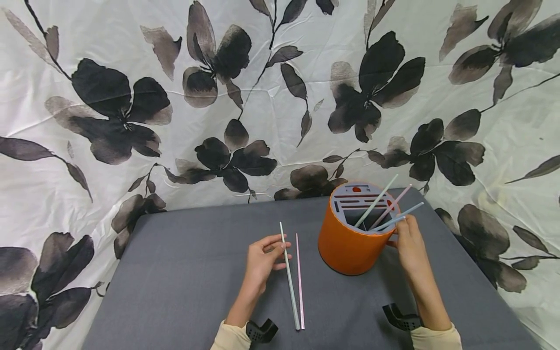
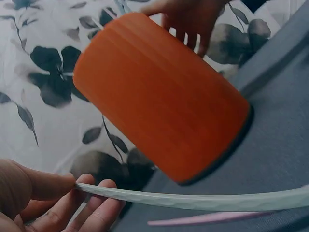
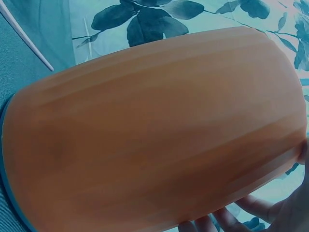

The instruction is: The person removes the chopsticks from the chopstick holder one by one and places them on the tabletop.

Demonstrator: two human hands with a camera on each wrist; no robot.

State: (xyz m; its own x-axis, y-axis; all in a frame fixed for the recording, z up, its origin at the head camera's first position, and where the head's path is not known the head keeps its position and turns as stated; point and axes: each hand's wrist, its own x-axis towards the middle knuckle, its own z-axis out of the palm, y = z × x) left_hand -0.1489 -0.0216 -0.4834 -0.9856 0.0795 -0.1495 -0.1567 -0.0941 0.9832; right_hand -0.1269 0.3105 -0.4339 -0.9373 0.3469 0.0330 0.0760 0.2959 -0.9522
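Note:
In the head view my left hand (image 1: 265,260) pinches a pale green chopstick (image 1: 289,282) near its far, thin tip. The left wrist view shows the thumb and fingertips on that tip of the green chopstick (image 2: 193,201). Just right of it a pink chopstick (image 1: 299,282) lies on the table. My right hand (image 1: 410,243) grips the upper right side of an orange utensil holder (image 1: 350,248), thumb at the rim, fingers along the wall. Out of the holder's open compartment lean a green chopstick (image 1: 377,200), a pink chopstick (image 1: 400,197) and a blue chopstick (image 1: 409,210).
The holder's grey top (image 1: 339,204) has several slots beside the compartment. All stands on a grey cloth-covered table (image 1: 183,272). A white cloth with dark flowers (image 1: 280,121) hangs right behind the table's far edge.

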